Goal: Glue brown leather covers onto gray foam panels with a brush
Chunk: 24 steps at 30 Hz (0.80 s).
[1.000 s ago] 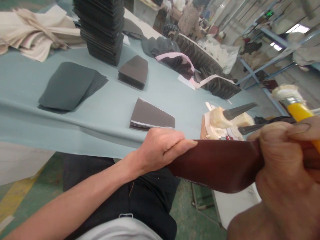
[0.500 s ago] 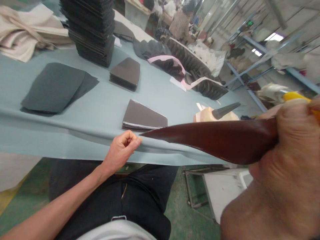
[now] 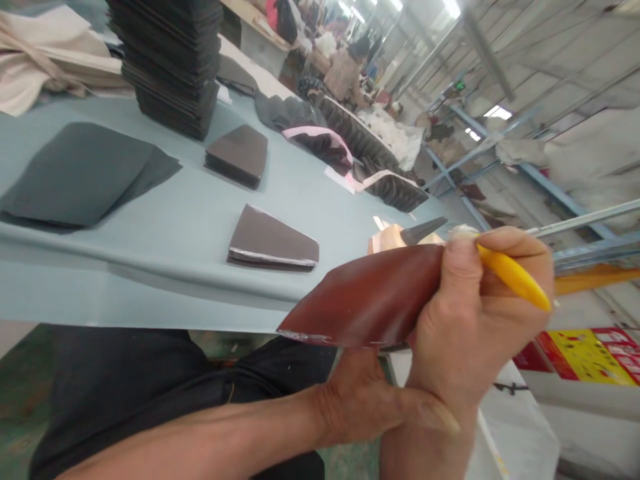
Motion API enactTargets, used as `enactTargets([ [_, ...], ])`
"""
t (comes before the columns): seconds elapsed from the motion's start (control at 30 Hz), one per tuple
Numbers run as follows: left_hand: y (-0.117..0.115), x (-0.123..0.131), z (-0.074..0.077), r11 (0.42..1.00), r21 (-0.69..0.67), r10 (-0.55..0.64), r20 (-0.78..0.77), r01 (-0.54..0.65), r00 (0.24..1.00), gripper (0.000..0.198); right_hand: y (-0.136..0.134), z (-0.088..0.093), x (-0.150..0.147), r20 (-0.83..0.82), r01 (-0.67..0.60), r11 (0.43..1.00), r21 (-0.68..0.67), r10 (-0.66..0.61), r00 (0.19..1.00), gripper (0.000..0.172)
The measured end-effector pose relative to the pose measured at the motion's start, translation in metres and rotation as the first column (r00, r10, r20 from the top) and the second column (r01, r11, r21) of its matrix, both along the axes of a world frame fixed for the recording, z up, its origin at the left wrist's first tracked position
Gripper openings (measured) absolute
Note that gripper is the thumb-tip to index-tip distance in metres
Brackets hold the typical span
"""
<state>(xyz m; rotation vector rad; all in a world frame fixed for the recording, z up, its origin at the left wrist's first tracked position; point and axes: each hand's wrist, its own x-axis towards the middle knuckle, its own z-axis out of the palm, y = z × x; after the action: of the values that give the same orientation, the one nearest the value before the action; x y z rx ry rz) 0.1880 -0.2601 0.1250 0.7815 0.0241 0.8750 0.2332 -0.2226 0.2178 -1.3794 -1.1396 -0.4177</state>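
A reddish-brown leather-like piece (image 3: pixel 365 293) is raised above the table's front edge, with ragged whitish marks along its lower edge. My right hand (image 3: pixel 465 313) pinches its right end between thumb and fingers. The same hand also holds a slim yellow-handled tool (image 3: pixel 515 277); a whitish bit shows by the thumb, and its working end is not clear. My left hand (image 3: pixel 365 393) is below the piece, thumb stretched to the right by the right wrist. Its other fingers are hidden behind the piece.
On the blue-grey covered table (image 3: pixel 200 200) are two small stacks of brown pieces (image 3: pixel 273 237), dark sheets (image 3: pixel 80 173) and a tall dark stack (image 3: pixel 170 60). A pale block with a dark tool (image 3: pixel 423 230) sits beyond the held piece. Another person (image 3: pixel 345 70) is far back.
My right hand has moved left and away from the camera, tilting the brown piece so its face shows more. My left hand has left the piece's tip and gone right, underneath it.
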Motion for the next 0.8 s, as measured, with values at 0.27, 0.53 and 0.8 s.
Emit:
enactTargets([
  [0.27,0.008,-0.006,-0.012,0.957,-0.020,0.287,-0.071,-0.289,0.955,0.055,-0.013,-0.028,0.014,-0.041,0.065,0.996,-0.066,-0.068,0.997,0.019],
  [0.53,0.033,-0.043,-0.024,0.851,0.481,0.375,-0.274,-0.211,0.886,0.041,-0.025,-0.027,0.024,-0.013,0.119,0.986,-0.119,-0.121,0.993,0.016],
  [0.8,0.044,-0.067,-0.050,0.816,0.465,0.507,-0.287,-0.344,0.813,0.031,-0.026,-0.024,0.057,0.004,0.146,0.988,-0.055,-0.146,0.989,0.021],
])
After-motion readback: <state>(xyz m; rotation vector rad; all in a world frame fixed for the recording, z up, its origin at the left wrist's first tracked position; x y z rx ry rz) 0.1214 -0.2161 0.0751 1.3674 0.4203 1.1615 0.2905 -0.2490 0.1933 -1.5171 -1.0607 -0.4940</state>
